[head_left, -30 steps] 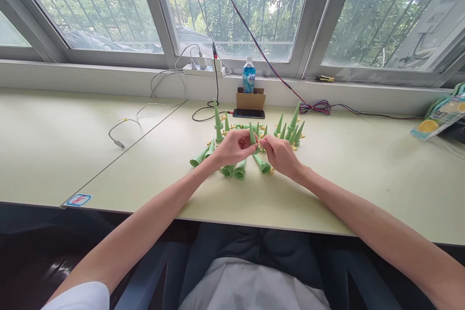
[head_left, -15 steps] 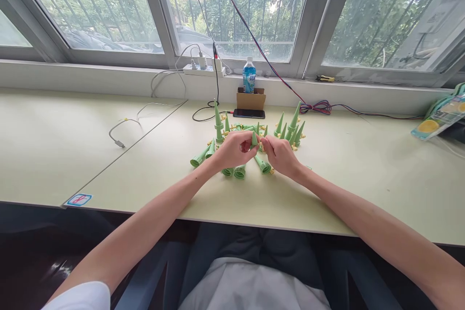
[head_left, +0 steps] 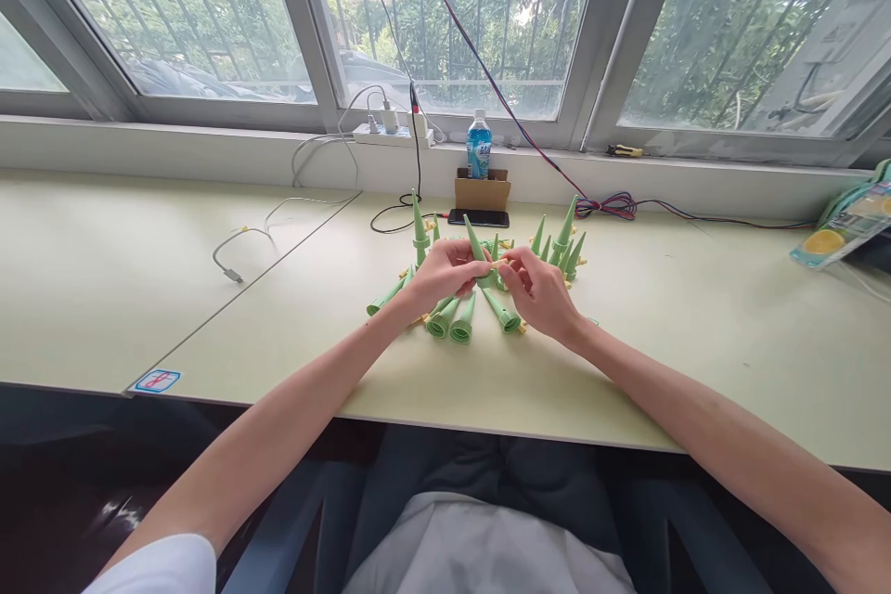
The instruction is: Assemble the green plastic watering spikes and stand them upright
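My left hand [head_left: 452, 269] is closed round a green plastic watering spike [head_left: 474, 239], its pointed tip leaning up and to the left. Against the side of this spike, my right hand [head_left: 535, 283] pinches a small yellow valve [head_left: 499, 264]; whether the valve is seated in the spike I cannot tell. In front of my hands several spikes lie with threaded open ends toward me, among them one spike [head_left: 461, 327] and another spike [head_left: 505, 316]. More spikes stand upright with yellow valves, such as a tall spike [head_left: 419, 232] at left and one [head_left: 563, 232] at right.
A phone [head_left: 479, 218] lies before a cardboard box [head_left: 482, 193] with a blue bottle [head_left: 479, 147] by it. A power strip [head_left: 392, 135] sits on the sill. Coiled cable [head_left: 609, 205] and a white cable [head_left: 243, 237] lie on the table [head_left: 696, 343].
The held spike's tip has swung up and left, showing more of its length. My right hand's fingers have opened slightly from a tight fist into a pinch, with the yellow valve now visible.
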Demonstrator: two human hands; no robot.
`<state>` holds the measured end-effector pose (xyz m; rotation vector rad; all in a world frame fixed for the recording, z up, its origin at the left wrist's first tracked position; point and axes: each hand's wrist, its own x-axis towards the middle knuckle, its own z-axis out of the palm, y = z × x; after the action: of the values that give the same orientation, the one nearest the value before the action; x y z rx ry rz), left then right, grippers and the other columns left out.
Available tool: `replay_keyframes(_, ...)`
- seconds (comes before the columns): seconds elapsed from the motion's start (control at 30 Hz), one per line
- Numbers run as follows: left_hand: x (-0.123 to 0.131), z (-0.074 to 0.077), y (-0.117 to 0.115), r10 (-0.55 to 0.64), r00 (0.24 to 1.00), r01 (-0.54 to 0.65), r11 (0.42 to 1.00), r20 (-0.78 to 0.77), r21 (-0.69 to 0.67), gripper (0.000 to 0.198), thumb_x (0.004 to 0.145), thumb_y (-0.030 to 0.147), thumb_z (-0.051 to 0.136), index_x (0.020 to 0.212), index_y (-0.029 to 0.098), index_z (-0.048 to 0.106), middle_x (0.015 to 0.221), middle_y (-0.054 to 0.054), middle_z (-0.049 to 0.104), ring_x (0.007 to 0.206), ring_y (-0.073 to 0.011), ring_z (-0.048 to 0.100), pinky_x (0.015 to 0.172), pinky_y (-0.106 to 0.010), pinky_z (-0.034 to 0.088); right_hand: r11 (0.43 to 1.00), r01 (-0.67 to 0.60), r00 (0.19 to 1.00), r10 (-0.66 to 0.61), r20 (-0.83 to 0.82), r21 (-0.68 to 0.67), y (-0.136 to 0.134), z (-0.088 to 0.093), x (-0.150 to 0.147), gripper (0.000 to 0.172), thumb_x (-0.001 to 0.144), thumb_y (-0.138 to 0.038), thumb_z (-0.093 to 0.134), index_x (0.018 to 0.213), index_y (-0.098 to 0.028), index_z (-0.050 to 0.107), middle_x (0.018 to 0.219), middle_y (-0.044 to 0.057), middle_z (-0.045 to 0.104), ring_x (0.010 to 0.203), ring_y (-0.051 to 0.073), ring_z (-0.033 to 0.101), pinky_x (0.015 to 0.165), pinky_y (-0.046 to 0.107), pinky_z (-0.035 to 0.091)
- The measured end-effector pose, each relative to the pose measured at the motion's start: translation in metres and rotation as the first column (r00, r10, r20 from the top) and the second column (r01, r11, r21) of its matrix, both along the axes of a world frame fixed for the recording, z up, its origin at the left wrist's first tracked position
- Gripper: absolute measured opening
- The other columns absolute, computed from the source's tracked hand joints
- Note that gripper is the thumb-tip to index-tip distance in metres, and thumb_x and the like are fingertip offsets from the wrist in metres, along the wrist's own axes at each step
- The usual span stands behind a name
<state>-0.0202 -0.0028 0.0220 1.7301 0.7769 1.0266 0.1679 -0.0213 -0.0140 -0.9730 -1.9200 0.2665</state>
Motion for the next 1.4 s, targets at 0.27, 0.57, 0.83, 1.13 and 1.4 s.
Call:
replay_keyframes(0.27,-0.0010,0.0013,0.0025,-0.129,0.989,0.141,0.972,0.075,-0.185,0.017,0.077,0.030,0.071,0.078,0.013,0.066,0.061,0.001,0.048,0.046,-0.0057,0.043,0.039,-0.020,0.034,0.997,-0.028,0.999,0.024,0.048,0.072,0.0034,-0.0030,0.0030,0.028,0.099,-0.048,0.042,0.098,-0.021,0.052,0.074,0.000,0.060,0.054,0.010,0.046,0.052,0.022,0.035)
replay_keyframes(0.57,-0.0018,0.0006,0.0002,-0.134,0.991,0.134,0.987,-0.002,-0.088,0.018,0.079,0.032,0.071,0.084,0.015,0.066,0.068,0.001,0.053,0.048,-0.0053,0.048,0.042,-0.020,0.038,0.994,-0.013,0.998,0.006,0.065,0.109,0.0037,-0.0030,0.0042,0.030,0.100,-0.046,0.040,0.083,-0.022,0.046,0.062,-0.004,0.044,0.052,0.010,0.033,0.051,0.023,0.029)
replay_keyframes(0.83,0.0007,0.0011,-0.0063,-0.088,0.985,0.094,0.995,-0.148,0.038,0.018,0.080,0.031,0.070,0.083,0.014,0.065,0.056,0.004,0.048,0.045,-0.0071,0.048,0.042,-0.020,0.036,0.994,0.046,0.992,-0.057,0.114,0.096,0.0059,-0.0043,0.0043,0.042,0.100,-0.046,0.035,0.065,-0.022,0.034,0.053,-0.005,0.032,0.048,0.010,0.023,0.048,0.025,0.023)
replay_keyframes(1.13,0.0025,-0.0007,-0.0054,-0.069,0.971,0.104,0.984,-0.229,0.143,0.006,0.077,0.019,0.062,0.079,0.013,0.064,0.059,0.003,0.052,0.050,-0.0064,0.047,0.046,-0.019,0.038,0.991,0.070,0.985,-0.087,0.151,0.113,0.0040,-0.0041,0.0023,0.045,0.101,-0.042,0.031,0.061,-0.021,0.027,0.051,-0.005,0.026,0.049,0.010,0.018,0.048,0.026,0.020)
replay_keyframes(1.4,0.0037,-0.0028,-0.0041,-0.072,0.978,0.099,0.986,-0.195,0.137,0.006,0.077,0.019,0.064,0.078,0.013,0.062,0.063,0.002,0.053,0.053,-0.0067,0.048,0.047,-0.020,0.039,0.993,0.087,0.991,-0.094,0.096,0.080,0.0066,-0.0056,0.0019,0.047,0.101,-0.044,0.034,0.061,-0.021,0.027,0.051,-0.005,0.026,0.050,0.010,0.019,0.048,0.026,0.019)
